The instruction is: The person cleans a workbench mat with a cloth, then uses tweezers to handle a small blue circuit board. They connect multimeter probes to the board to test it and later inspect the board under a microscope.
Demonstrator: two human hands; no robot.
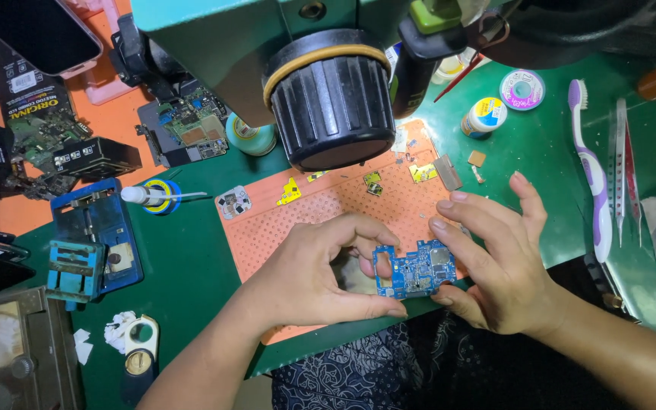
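Above the orange mat (pixel 320 216), both the left hand (pixel 309 277) and right hand (pixel 495 266) had fingers pinched on a blue circuit board (pixel 414 270).

- We count two hands: left hand (pixel 309 277), right hand (pixel 499 262).
- One blue circuit board (pixel 413 270), held between both.
- One orange perforated mat (pixel 320 209).
- One microscope lens barrel (pixel 332 99).
- One purple-and-white toothbrush (pixel 592 171).
- Two tweezers (pixel 626 171), side by side.
- Two solder-wick spools: one (pixel 522 89), another (pixel 484 115).
- One blue board-holding jig (pixel 93 243).
- One green counter (pixel 184 281).
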